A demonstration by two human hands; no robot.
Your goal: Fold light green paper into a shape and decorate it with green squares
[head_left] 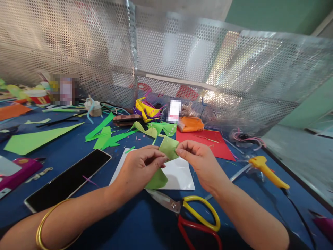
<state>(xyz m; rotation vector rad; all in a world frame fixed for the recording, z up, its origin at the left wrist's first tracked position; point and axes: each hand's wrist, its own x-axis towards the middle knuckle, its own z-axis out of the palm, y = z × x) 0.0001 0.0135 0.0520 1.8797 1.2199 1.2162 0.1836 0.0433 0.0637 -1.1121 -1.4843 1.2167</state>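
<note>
Blue work table (135,222) backed by perforated metal screen (182,55), littered with green paper scraps (39,139). Left hand (139,168) and right hand (200,161) raised just above white sheet (179,175), fingers pressed together, pinching opposite edges of folded green paper piece (168,147). Scissors (192,213) flat on table near wrists; phone (69,180) at left, glue gun (267,172) at right.

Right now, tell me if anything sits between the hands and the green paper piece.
Nothing visible does. The left hand and right hand both pinch the green paper piece directly, above the white sheet. The scissors lie nearer the person, clear of it.
</note>
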